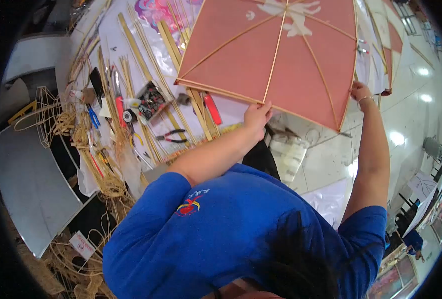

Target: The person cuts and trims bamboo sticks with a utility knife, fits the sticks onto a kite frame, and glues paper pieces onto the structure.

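Observation:
A large pink kite-like panel (231, 55) with thin wooden ribs and a white figure near its top spans the upper middle of the head view. My left hand (258, 118) pinches its lower edge close to the central rib. At the panel's right edge, above the lower right corner, my right hand (361, 92) has its fingers closed on the frame. The ribs meet near the white figure (296, 20).
Bamboo strips (136, 45), a box of small parts (153, 102), black-handled pliers (171, 135) and a red-handled tool (212, 108) lie on the table at left. Twine bundles (111, 184) hang at the lower left. Another person (413, 241) is far right.

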Demonstrator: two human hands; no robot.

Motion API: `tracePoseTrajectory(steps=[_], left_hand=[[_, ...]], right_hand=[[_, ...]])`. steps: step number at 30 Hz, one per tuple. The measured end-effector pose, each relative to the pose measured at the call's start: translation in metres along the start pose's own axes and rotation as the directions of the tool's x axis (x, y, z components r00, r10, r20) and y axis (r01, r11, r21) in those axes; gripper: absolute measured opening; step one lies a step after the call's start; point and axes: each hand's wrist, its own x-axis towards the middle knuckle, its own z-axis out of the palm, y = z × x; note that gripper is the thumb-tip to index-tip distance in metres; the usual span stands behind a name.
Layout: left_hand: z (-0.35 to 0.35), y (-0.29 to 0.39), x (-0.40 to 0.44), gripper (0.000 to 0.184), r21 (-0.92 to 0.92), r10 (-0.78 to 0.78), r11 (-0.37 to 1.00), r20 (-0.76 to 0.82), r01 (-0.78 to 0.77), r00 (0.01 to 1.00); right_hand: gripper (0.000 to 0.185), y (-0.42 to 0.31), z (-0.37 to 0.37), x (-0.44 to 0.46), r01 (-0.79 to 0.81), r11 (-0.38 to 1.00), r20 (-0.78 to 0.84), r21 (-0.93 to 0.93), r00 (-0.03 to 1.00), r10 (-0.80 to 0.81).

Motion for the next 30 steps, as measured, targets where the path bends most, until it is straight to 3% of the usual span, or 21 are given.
tracePoseTrajectory(steps=[1, 4, 7, 10, 12, 13, 14, 15, 16, 17, 18, 21, 30], left_hand=[[0.009, -0.002, 0.003, 0.013, -0.010, -0.048, 0.999, -0.022, 0.048, 0.999], [0.027, -0.011, 0.023, 0.015, -0.045, -0.130, 0.991, -0.028, 0.128, 0.991], [0.034, -0.032, 0.048, 0.020, -0.058, -0.177, 0.983, -0.007, 0.177, 0.984], [0.036, -0.042, 0.066, 0.026, 0.008, -0.195, 0.981, 0.060, 0.194, 0.979], [0.031, -0.028, 0.063, 0.028, 0.292, -0.284, 0.923, 0.085, 0.249, 0.955], [0.028, -0.019, 0.059, 0.029, 0.426, -0.333, 0.864, 0.085, 0.268, 0.939], [0.026, -0.014, 0.054, 0.024, 0.702, -0.249, 0.702, 0.087, 0.118, 0.965], [0.019, -0.007, 0.055, 0.022, 0.826, 0.067, 0.501, 0.261, -0.259, 0.963], [0.010, 0.001, 0.055, 0.020, 0.821, 0.305, 0.160, 0.487, -0.548, 0.818], [0.001, 0.008, 0.054, 0.018, 0.685, 0.409, -0.241, 0.714, -0.688, 0.568], [0.002, 0.020, 0.053, 0.024, 0.639, 0.431, -0.369, 0.761, -0.675, 0.485], [-0.001, 0.040, 0.064, 0.024, 0.529, 0.400, -0.577, 0.847, -0.623, 0.349], [-0.031, 0.050, 0.080, 0.018, 0.572, 0.313, -0.494, 0.819, -0.654, 0.480]], right_hand=[[0.038, 0.012, -0.009, 0.021, 0.013, 0.994, 0.048, 0.106, 0.999, -0.018], [0.036, 0.005, -0.013, 0.037, 0.018, 0.936, -0.157, -0.350, 0.984, -0.078], [0.037, 0.017, -0.004, 0.041, 0.196, 0.752, -0.343, -0.629, 0.799, -0.494], [0.036, -0.001, 0.040, -0.013, 0.397, 0.821, -0.285, -0.412, 0.799, -0.529], [0.035, -0.003, 0.086, -0.061, 0.497, 0.843, -0.116, -0.207, 0.843, -0.526], [0.033, 0.003, 0.107, -0.080, 0.582, 0.750, -0.048, -0.316, 0.779, -0.625], [0.031, 0.008, 0.126, -0.095, 0.657, 0.632, 0.032, -0.410, 0.703, -0.710], [0.030, 0.006, 0.142, -0.105, 0.706, 0.576, 0.029, -0.412, 0.642, -0.766], [0.028, 0.004, 0.156, -0.111, 0.749, 0.517, 0.027, -0.414, 0.578, -0.816], [0.028, 0.002, 0.166, -0.114, 0.757, 0.504, 0.043, -0.416, 0.570, -0.820], [0.028, 0.001, 0.174, -0.116, 0.764, 0.490, 0.062, -0.420, 0.563, -0.824], [0.025, 0.002, 0.193, -0.109, 0.788, 0.451, 0.080, -0.419, 0.527, -0.846], [0.016, 0.011, 0.204, -0.093, 0.838, 0.358, 0.140, -0.412, 0.446, -0.884]])
